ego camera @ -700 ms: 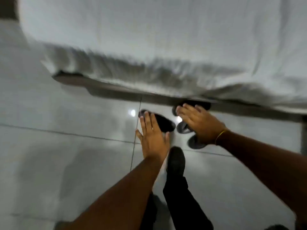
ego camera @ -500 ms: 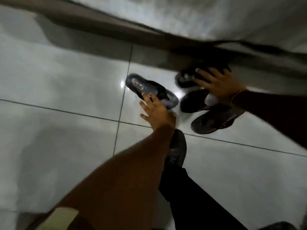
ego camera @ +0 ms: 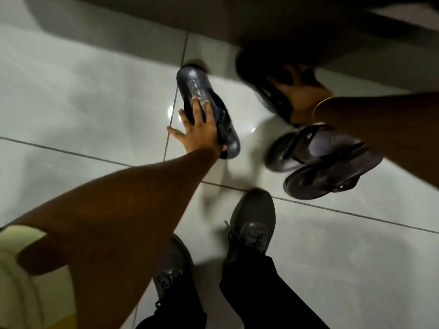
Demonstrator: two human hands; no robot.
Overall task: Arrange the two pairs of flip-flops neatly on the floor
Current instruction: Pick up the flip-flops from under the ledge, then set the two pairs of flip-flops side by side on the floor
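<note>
Several dark flip-flops lie on the pale tiled floor near a bed's edge. My left hand (ego camera: 198, 125) grips one dark flip-flop (ego camera: 206, 100) from its side, fingers spread over its sole. My right hand (ego camera: 300, 91) holds another dark flip-flop (ego camera: 263, 81) at the shadowed bed edge; its fingers are partly hidden in the dark. Two more flip-flops lie overlapped at the right: one (ego camera: 299, 148) nearer the middle, the other (ego camera: 332, 176) below it.
The dark bed base (ego camera: 261, 20) runs across the top. My two feet in dark sneakers (ego camera: 254, 224) stand on the tiles below the flip-flops. Open tiled floor (ego camera: 83, 103) stretches to the left.
The view has tipped down and closer. My left hand has closed onto the left flip-flop. My right hand has gone from the middle flip-flops to the one at the bed edge.
</note>
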